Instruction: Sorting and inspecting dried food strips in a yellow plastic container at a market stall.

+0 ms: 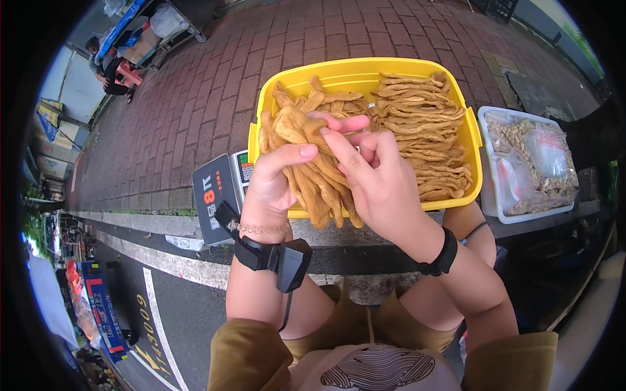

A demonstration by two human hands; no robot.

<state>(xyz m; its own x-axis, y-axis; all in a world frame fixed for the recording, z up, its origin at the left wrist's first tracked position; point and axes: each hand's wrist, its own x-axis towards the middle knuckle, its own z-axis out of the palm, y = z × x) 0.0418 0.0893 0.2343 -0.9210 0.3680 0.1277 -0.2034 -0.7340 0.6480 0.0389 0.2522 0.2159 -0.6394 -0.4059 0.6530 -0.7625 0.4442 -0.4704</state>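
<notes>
My left hand [276,171] grips a bunch of tan dried food strips [320,193], with its thumb across the front and its fingers behind. The strips hang fanned out below the grip, over the near rim of a yellow plastic tub [352,62]. At the top of the bunch, the fingertips of my right hand [389,178] press on a folded strip, partly hiding it. Inside the tub, more loose strips [342,102] lie on the left behind my hands. Bundled strips [425,127] are stacked in a row along its right side.
Left of the tub stands a digital scale [239,171] beside a dark sign board [213,200] with writing. On the right is a white bin [499,215] of peanuts in shells [516,134] and plastic bags [547,151]. A person [110,73] sits near a cart [171,29] on the brick pavement [195,97].
</notes>
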